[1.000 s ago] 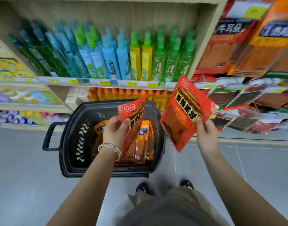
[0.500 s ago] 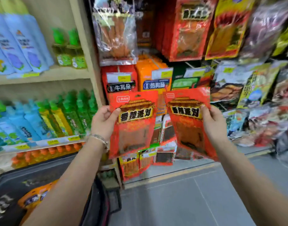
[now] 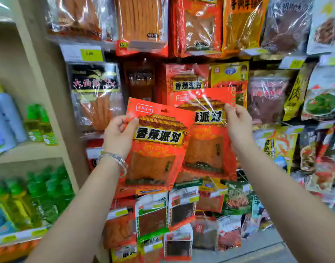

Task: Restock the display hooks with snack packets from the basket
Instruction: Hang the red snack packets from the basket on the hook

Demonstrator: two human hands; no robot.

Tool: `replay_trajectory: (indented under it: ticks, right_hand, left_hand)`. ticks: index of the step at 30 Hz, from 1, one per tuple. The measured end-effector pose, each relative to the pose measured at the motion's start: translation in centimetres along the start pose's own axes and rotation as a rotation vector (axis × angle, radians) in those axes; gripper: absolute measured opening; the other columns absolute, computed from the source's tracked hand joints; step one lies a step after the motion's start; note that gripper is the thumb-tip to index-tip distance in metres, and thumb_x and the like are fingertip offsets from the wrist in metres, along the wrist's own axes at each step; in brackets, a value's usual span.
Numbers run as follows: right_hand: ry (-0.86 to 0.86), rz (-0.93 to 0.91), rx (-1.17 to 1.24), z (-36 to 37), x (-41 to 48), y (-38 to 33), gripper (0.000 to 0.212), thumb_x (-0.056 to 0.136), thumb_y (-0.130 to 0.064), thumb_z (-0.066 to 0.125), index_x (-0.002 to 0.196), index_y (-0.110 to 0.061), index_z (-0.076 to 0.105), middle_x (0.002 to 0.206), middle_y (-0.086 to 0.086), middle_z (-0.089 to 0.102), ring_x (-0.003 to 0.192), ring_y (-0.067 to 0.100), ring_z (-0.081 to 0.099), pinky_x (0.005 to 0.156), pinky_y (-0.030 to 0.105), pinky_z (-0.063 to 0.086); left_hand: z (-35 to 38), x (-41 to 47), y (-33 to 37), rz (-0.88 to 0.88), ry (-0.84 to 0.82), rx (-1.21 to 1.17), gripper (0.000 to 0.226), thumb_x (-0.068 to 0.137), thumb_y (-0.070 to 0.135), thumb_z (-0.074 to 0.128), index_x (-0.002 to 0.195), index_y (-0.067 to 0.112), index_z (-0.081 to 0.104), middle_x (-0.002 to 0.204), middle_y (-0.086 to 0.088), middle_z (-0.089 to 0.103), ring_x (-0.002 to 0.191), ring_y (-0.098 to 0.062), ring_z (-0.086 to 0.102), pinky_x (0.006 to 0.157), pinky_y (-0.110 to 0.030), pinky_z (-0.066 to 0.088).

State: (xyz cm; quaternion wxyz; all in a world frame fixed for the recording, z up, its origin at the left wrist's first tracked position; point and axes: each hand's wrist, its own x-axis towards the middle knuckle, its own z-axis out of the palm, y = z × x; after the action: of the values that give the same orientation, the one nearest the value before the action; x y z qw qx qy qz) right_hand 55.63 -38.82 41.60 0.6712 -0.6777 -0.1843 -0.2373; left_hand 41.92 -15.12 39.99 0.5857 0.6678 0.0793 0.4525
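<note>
Two red packets are held up in the head view, one per hand, both facing the camera with their long axes roughly upright. The left packet [image 3: 155,149] is pinched near its upper left edge by the left hand [image 3: 118,136], thumb on the front. It's tilted a bit so the top leans right, and its hang hole [image 3: 163,111] can be seen near the top edge. The right packet [image 3: 206,133] is pinched at its upper right edge by the right hand [image 3: 238,126] and is partly overlapped by the left one. What the next move probably turns on: a matching hung packet [image 3: 187,80] sits just above and behind the right packet's top edge, almost touched by it. So the right hand is judged nearer, and up and forward looks like the way to go. The hook itself can't be made out. Writing-wise, 香辣派对 can be read on both held packets and on the hung one, and 大面筋 on a black-headed packet [image 3: 94,80] off to the left. The yellow price tag [image 3: 91,54] is too blurred to be read. The basket isn't in view.
</note>
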Motion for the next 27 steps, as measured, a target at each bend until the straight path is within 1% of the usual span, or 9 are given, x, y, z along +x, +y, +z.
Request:
replay_trajectory:
  ticks: [2, 4, 8, 11, 14, 18, 21, 24, 27]
  right_hand:
    - [-0.008, 0.021, 0.068, 0.7, 2.3, -0.3, 0.035, 0.094, -0.032, 0.051, 0.062, -0.025, 0.037, 0.047, -0.017, 0.032, 0.044, -0.001, 0.029, 0.042, 0.016, 0.024]
    - [-0.024, 0.063, 0.135, 1.6, 4.8, -0.4, 0.030, 0.091, -0.035, 0.053, 0.065, -0.026, 0.040, 0.053, -0.017, 0.035, 0.050, 0.002, 0.033, 0.047, 0.017, 0.029]
    - [-0.022, 0.091, 0.215, 3.5, 9.7, 0.1, 0.025, 0.089, -0.032, 0.055, 0.069, -0.026, 0.042, 0.068, -0.004, 0.039, 0.066, 0.015, 0.039, 0.064, 0.035, 0.031]
    - [-0.036, 0.147, 0.264, 4.8, 12.9, 0.9, 0.013, 0.090, -0.034, 0.056, 0.093, -0.021, 0.054, 0.098, 0.005, 0.059, 0.094, 0.022, 0.055, 0.082, 0.039, 0.043]
    - [-0.043, 0.157, 0.312, 5.7, 15.2, 1.4, 0.020, 0.089, -0.027, 0.057, 0.072, -0.024, 0.048, 0.077, 0.004, 0.050, 0.077, 0.021, 0.047, 0.071, 0.035, 0.038]
    - [-0.055, 0.195, 0.399, 6.7, 16.8, 2.6, 0.026, 0.089, -0.015, 0.058, 0.066, -0.020, 0.048, 0.056, -0.004, 0.055, 0.051, 0.010, 0.052, 0.054, 0.022, 0.041]
    - [-0.066, 0.206, 0.377, 7.1, 17.4, 3.4, 0.025, 0.087, -0.016, 0.061, 0.065, -0.021, 0.050, 0.066, 0.000, 0.051, 0.059, 0.013, 0.051, 0.060, 0.027, 0.040]
    - [-0.084, 0.193, 0.356, 7.3, 17.9, 4.3, 0.023, 0.086, -0.016, 0.061, 0.065, -0.021, 0.053, 0.063, -0.003, 0.052, 0.053, 0.007, 0.051, 0.058, 0.026, 0.041]
    - [-0.129, 0.175, 0.298, 7.4, 18.2, 5.6, 0.018, 0.086, -0.017, 0.061, 0.069, -0.011, 0.059, 0.062, -0.004, 0.052, 0.057, 0.009, 0.051, 0.060, 0.031, 0.040]
  left_hand:
    - [1.2, 1.4, 0.3, 0.005, 0.016, -0.024, 0.019, 0.087, 0.016, 0.063, 0.070, 0.023, 0.059, 0.065, 0.001, 0.062, 0.065, -0.014, 0.051, 0.062, -0.031, 0.041]
    - [2.3, 2.9, 0.1, 0.004, 0.030, -0.029, 0.017, 0.085, 0.021, 0.065, 0.069, 0.024, 0.061, 0.062, 0.003, 0.062, 0.063, -0.017, 0.053, 0.061, -0.034, 0.044]
    - [3.8, 6.3, -0.4, 0.010, 0.064, -0.059, 0.011, 0.082, 0.024, 0.066, 0.071, 0.023, 0.064, 0.066, -0.001, 0.064, 0.066, -0.020, 0.056, 0.063, -0.036, 0.047]
    - [4.9, 8.4, -0.8, 0.017, 0.064, -0.066, 0.016, 0.080, 0.024, 0.066, 0.064, 0.026, 0.064, 0.054, 0.010, 0.060, 0.054, -0.012, 0.052, 0.053, -0.026, 0.042]
    - [6.0, 10.0, -1.2, 0.019, 0.069, -0.072, 0.016, 0.079, 0.026, 0.065, 0.064, 0.028, 0.064, 0.053, 0.012, 0.061, 0.049, -0.008, 0.053, 0.047, -0.022, 0.042]
    - [7.2, 11.3, -1.7, 0.037, 0.085, -0.078, 0.014, 0.082, 0.022, 0.065, 0.068, 0.023, 0.062, 0.054, 0.012, 0.061, 0.047, -0.004, 0.053, 0.043, -0.018, 0.043]
    - [8.0, 11.6, -1.9, 0.024, 0.107, -0.095, 0.014, 0.083, 0.021, 0.065, 0.069, 0.023, 0.062, 0.056, 0.010, 0.063, 0.049, -0.005, 0.057, 0.044, -0.019, 0.046]
    - [8.8, 11.7, -2.0, 0.032, 0.135, -0.101, 0.018, 0.083, 0.021, 0.064, 0.066, 0.024, 0.062, 0.057, 0.010, 0.065, 0.051, -0.006, 0.059, 0.044, -0.020, 0.047]
    - [9.6, 11.7, -2.1, 0.027, 0.178, -0.099, 0.013, 0.082, 0.022, 0.064, 0.070, 0.024, 0.063, 0.061, 0.009, 0.067, 0.055, -0.007, 0.063, 0.046, -0.021, 0.049]
